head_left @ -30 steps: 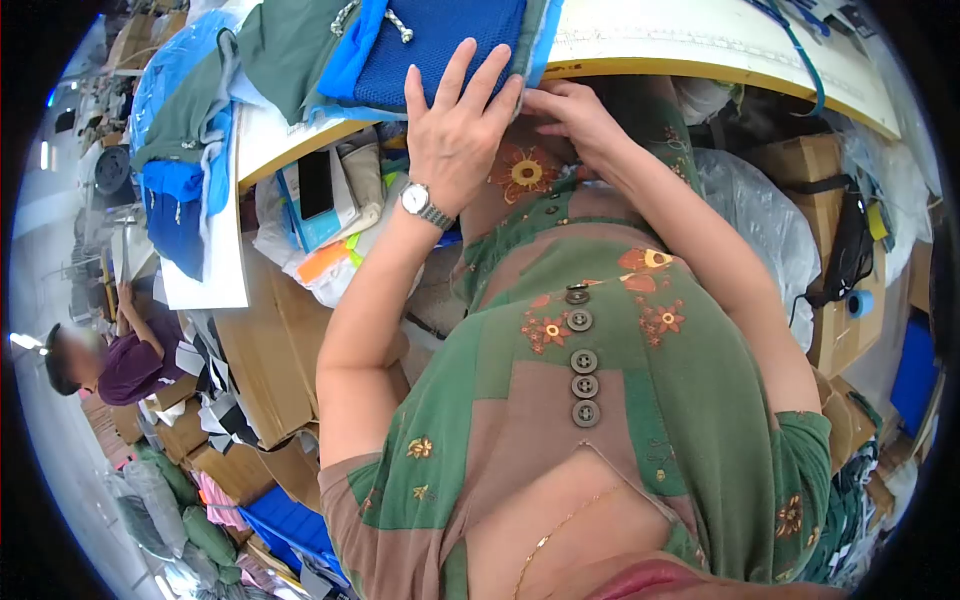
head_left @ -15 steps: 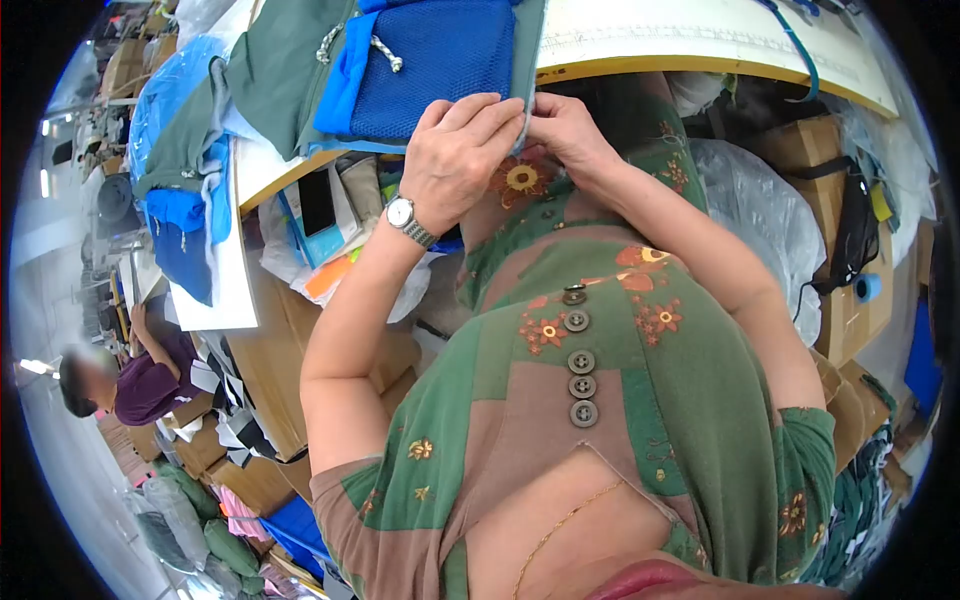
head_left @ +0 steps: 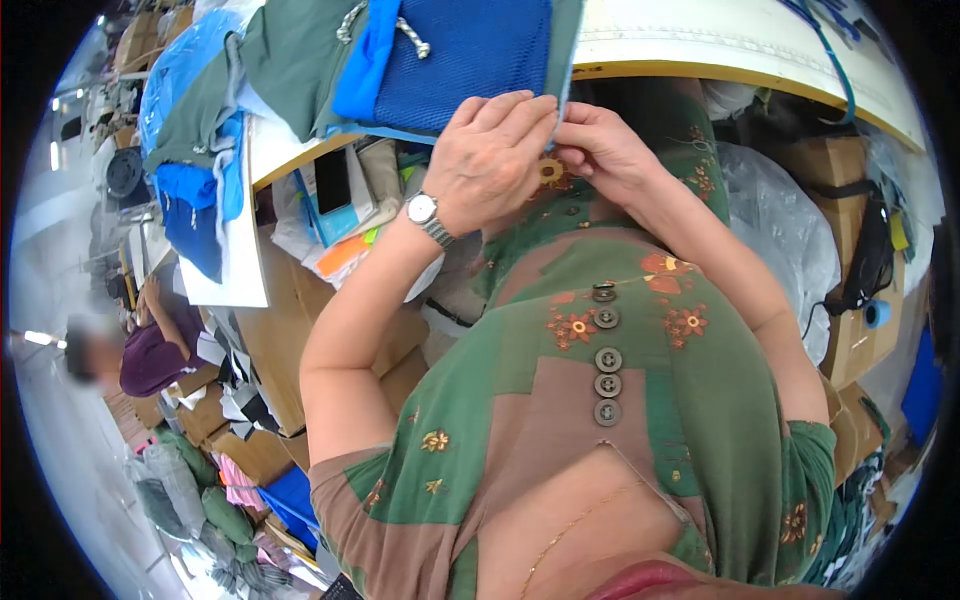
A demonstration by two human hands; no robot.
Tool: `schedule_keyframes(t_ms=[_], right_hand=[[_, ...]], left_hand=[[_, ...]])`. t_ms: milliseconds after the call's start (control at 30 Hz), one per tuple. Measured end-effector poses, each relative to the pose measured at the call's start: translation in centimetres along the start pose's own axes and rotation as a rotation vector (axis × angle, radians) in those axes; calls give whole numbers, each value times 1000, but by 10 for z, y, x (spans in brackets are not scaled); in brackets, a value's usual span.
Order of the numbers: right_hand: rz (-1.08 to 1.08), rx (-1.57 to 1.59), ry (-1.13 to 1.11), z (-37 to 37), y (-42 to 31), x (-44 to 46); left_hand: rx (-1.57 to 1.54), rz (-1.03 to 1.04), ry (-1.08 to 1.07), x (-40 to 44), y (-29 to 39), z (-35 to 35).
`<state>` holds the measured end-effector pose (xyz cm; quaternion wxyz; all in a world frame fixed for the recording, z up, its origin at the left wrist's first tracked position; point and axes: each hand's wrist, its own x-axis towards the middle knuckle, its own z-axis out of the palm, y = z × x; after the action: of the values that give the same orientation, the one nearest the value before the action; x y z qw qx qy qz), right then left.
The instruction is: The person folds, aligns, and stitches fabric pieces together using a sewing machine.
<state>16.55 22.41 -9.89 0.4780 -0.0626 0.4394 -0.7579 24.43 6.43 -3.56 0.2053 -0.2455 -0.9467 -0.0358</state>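
Note:
A blue mesh drawstring pouch (head_left: 465,60) lies on grey-green fabric (head_left: 290,65) at the table's near edge. Its drawstring, a speckled cord (head_left: 413,38), rests on top. My left hand (head_left: 500,150), with a watch on the wrist, lies over the lower right corner of the piece, its fingers together and closed on the layered edge. Beside it, my right hand (head_left: 605,150) pinches the same edge between thumb and forefinger, the other fingers curled under. The fingertips of both hands nearly touch, and what lies between them is partly hidden.
The white table (head_left: 680,35) has a ruler scale along its yellow-edged front. Another blue pouch (head_left: 190,220) hangs at the left. Below are a phone (head_left: 332,182), cardboard boxes (head_left: 290,330) and clear plastic bags (head_left: 775,220). A person in a purple shirt (head_left: 155,355) is farther left.
The whole view has shifted slightly, so the pouch and both hands appear farther right. My right hand's curled fingers show more now. Both hands stay at the fabric corner.

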Motion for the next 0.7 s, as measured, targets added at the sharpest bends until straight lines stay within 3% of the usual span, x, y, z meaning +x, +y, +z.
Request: schedule_keyframes(t_ms=[133,233,267,333,367,400,500,567,700], right_hand=[[45,154,-46,0,1,-2],[-22,-292,11,-4,-16,-14],[-19,-299,11,-4,-20,-20],[-907,-1216,297,-8,-28,-25],[-1212,-1487,353,-12,-36,-19],[-1351,-1704,318,-10,-52,-20],[-1482,-1857,231,-14,-67,-1],[-1457,-1806,13,-18,-75,10],[-1370,-1814,-132,-16,-86,9]], left_hand=[[18,-31,8,0,0,3],[-52,-11,141,5,-3,8],[-53,-16,147,6,-4,7],[-103,6,127,5,-6,4],[-107,3,126,6,-6,3],[-124,4,125,8,-6,0],[-156,12,126,9,-5,-4],[-174,-1,143,10,-5,-5],[-275,-71,209,3,-5,-4]])
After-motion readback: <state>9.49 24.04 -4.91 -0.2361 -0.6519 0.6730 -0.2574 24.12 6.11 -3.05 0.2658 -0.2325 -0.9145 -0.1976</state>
